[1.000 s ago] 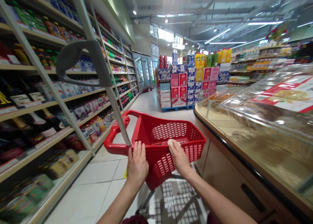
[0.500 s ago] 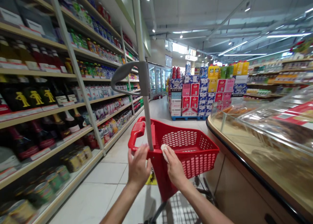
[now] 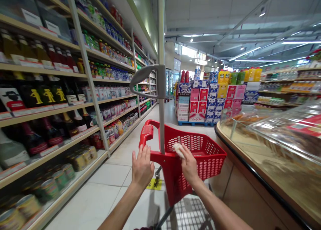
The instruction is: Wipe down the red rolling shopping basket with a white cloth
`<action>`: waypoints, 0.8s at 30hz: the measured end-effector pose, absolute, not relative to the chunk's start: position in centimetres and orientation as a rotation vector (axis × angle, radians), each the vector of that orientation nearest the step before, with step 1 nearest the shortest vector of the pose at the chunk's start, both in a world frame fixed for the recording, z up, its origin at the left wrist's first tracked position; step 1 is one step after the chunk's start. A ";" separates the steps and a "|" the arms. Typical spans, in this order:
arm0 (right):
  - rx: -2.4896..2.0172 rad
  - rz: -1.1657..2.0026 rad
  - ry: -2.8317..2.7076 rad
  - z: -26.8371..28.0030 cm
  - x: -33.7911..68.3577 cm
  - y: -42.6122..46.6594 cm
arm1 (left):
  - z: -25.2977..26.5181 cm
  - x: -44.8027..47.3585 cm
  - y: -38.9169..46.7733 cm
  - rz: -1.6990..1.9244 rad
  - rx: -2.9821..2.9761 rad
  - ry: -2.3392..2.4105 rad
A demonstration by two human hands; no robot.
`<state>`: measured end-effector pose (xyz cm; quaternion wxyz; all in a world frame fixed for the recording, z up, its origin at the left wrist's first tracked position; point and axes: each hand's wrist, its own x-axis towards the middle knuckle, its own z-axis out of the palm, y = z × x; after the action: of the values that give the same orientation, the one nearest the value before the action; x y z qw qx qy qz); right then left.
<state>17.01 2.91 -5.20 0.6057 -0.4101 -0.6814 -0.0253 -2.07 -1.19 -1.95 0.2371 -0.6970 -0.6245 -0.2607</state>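
Note:
A red plastic shopping cart (image 3: 173, 179) with a perforated basket stands right in front of me. My left hand (image 3: 142, 166) lies with its fingers stretched out at the cart's red front handle (image 3: 146, 133), apparently resting against its lower bar. In my right hand (image 3: 189, 164) is a crumpled white cloth (image 3: 178, 150), pinched under the fingers at the basket's near rim. A grey pole (image 3: 162, 123) rises from the cart between my hands and carries a grey loop-shaped grip (image 3: 147, 79) higher up.
Shelves (image 3: 75, 106) of bottles and cans run along the left. A glass-edged display counter (image 3: 240, 136) with packaged food stands close on the right. Ahead is a pallet stack of drink boxes (image 3: 198, 106). Tiled floor (image 3: 112, 173) shows between the shelves and the cart.
The view has shifted, so cart and shelves sit further right. My left hand's fingers have straightened along the handle. My right hand with the cloth stays at the basket rim.

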 end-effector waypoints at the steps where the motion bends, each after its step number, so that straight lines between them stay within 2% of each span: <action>1: -0.892 -0.072 -1.528 -2.4 16.6 3.1 | -2.0 -1.8 -1.2 -0.713 -1.916 -1.710; 5: -0.597 -0.313 -1.617 8.7 14.3 4.0 | -2.0 -1.4 -1.1 -0.691 -1.955 -1.680; 7: -0.536 -0.444 -1.774 10.3 14.1 4.6 | -2.0 -1.4 -1.1 -0.689 -1.972 -1.675; 14: -0.454 -0.633 -2.371 1.2 16.5 4.5 | -2.2 -1.2 -1.1 -0.713 -1.998 -1.674; 20: -0.586 -0.663 -2.170 7.3 15.8 5.7 | -2.0 -0.4 -1.0 -0.698 -2.010 -1.702; 22: -0.629 -0.620 -2.141 7.2 15.7 5.8 | -1.9 -0.3 -1.1 -0.688 -2.023 -1.693; 24: -0.614 -0.540 -2.199 4.3 16.0 5.3 | -1.8 -0.1 -1.2 -0.679 -2.039 -1.681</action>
<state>15.98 5.26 4.29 0.3873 -0.2414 -0.8641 -0.2122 -0.09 -1.21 -1.85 0.2052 -0.7313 -0.6032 -0.2435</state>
